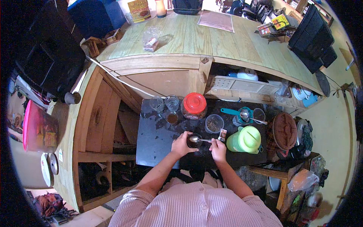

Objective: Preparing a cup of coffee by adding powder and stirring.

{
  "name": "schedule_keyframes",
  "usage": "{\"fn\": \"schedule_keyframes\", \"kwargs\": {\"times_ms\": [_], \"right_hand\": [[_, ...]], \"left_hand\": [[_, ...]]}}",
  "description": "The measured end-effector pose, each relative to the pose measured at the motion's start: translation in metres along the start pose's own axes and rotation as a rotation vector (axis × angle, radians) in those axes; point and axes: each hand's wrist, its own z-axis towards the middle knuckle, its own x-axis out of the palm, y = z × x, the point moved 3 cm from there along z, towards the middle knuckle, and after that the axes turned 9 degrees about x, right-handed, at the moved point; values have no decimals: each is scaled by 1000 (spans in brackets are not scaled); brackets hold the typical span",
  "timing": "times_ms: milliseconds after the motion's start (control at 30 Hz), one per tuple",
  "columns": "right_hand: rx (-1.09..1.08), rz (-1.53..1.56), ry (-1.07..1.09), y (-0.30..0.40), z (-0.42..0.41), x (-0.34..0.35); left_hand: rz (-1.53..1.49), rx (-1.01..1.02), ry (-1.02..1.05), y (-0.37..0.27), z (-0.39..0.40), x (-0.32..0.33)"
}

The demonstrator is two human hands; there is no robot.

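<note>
My left hand (182,144) is curled around a small dark cup or glass (191,145) on the black tabletop (156,149). A metal spoon (204,140) is pinched in my right hand (218,150), with its bowl over the cup's mouth; I cannot tell whether it touches the contents. Just beyond my right fingers lies a small printed packet (223,134). Behind it stands an open clear plastic tub (214,124) with dark, loose bits inside. A light-green lidded pitcher (244,140) is to the right of my right hand.
Farther back are a red-lidded jar (195,104), two clear glasses (156,103) and a glass with brown contents (172,117). A teal strainer (240,112) holding another spoon rests beside a clear cup (259,115). A brown lidded container (284,130) sits at right. Wooden cabinets (158,79) rise behind.
</note>
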Motion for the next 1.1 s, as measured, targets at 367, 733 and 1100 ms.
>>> {"fn": "schedule_keyframes", "kwargs": {"times_ms": [367, 733, 1100], "right_hand": [[-655, -849, 54, 36, -20, 10], [-893, -826, 121, 52, -13, 31], [-846, -659, 55, 57, -16, 33]], "left_hand": [[2, -6, 2, 3, 0, 2], [-41, 2, 0, 5, 1, 2], [-28, 1, 1, 2, 0, 0]]}}
